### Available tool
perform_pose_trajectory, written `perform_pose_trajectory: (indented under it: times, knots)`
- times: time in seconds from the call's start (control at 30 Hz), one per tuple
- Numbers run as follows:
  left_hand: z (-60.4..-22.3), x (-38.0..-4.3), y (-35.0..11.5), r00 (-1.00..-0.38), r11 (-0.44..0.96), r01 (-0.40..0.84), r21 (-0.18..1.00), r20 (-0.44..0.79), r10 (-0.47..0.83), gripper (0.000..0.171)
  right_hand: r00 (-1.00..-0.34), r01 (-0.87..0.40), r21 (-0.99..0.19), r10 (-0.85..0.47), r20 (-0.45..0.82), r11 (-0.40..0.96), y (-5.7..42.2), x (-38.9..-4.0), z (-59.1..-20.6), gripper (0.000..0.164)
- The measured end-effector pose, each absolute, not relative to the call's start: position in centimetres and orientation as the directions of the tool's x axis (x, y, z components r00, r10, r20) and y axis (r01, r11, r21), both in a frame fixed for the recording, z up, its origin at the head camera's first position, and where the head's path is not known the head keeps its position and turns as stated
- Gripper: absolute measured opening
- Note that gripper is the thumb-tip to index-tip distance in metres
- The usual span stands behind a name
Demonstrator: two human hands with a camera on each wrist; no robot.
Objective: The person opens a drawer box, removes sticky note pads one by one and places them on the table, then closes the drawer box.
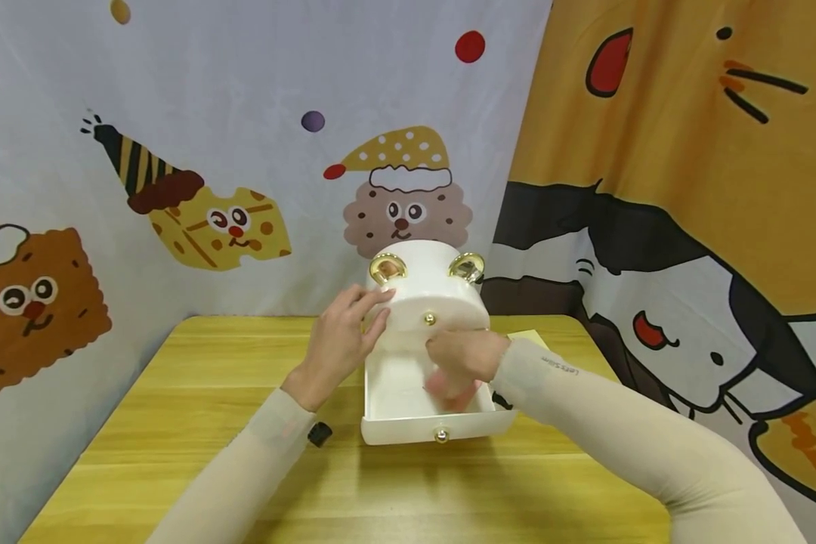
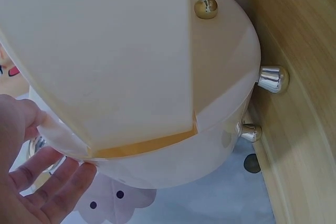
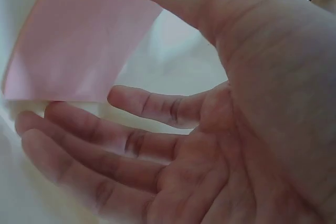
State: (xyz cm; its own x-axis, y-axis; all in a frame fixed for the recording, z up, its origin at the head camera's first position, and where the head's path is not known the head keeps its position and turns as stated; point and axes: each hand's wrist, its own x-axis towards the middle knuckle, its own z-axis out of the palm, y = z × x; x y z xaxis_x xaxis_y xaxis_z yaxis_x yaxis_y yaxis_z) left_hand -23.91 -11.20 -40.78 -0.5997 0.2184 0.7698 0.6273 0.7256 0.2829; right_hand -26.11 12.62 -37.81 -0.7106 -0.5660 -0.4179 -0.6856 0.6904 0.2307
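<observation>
A white storage box (image 1: 427, 291) with two gold ear shapes stands on the table, its lower drawer (image 1: 394, 385) pulled out toward me. My left hand (image 1: 343, 332) touches the box's upper left side. In the left wrist view, the fingers (image 2: 68, 179) of that hand rest along the box's rounded edge. My right hand (image 1: 465, 355) reaches down into the drawer. A flat pink sheet (image 3: 79, 40) lies close to it, with the thumb over the top part and extended fingertips (image 3: 58, 111) by the lower edge. Blur hides the sheet's exact contact in the head view.
Gold knobs sit on the upper front (image 1: 431, 319) and on the drawer front (image 1: 441, 435). A small black object (image 1: 319, 434) lies left of the drawer. A yellow sheet (image 1: 530, 338) shows behind the right wrist. A printed curtain (image 1: 245, 113) hangs behind the wood-grain table (image 1: 231, 378).
</observation>
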Motion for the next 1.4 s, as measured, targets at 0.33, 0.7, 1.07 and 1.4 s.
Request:
perform_pose_trajectory:
  times: [0.33,0.7,1.07,1.4]
  knots:
    - [-40.8,-23.9,-11.2,-0.575,0.722,0.638,0.266,0.789,0.217,0.033,-0.700,-0.699,0.247,-0.571,-0.428,0.672,12.5,-25.6,-37.4,0.060]
    - [-40.8,-23.9,-11.2,-0.574,0.724,0.638,0.263,0.789,0.219,0.032,-0.695,-0.697,0.216,-0.571,-0.436,0.684,12.3,-23.1,-34.4,0.069]
    - [-40.7,-24.0,-11.1,-0.587,0.725,0.633,0.272,0.779,0.220,0.032,-0.674,-0.718,0.186,-0.604,-0.425,0.671,12.7,-23.9,-34.7,0.068]
    - [-40.6,-23.9,-11.1,-0.588,0.728,0.630,0.270,0.778,0.221,0.032,-0.639,-0.744,0.093,-0.662,-0.392,0.662,14.0,-26.2,-37.4,0.072]
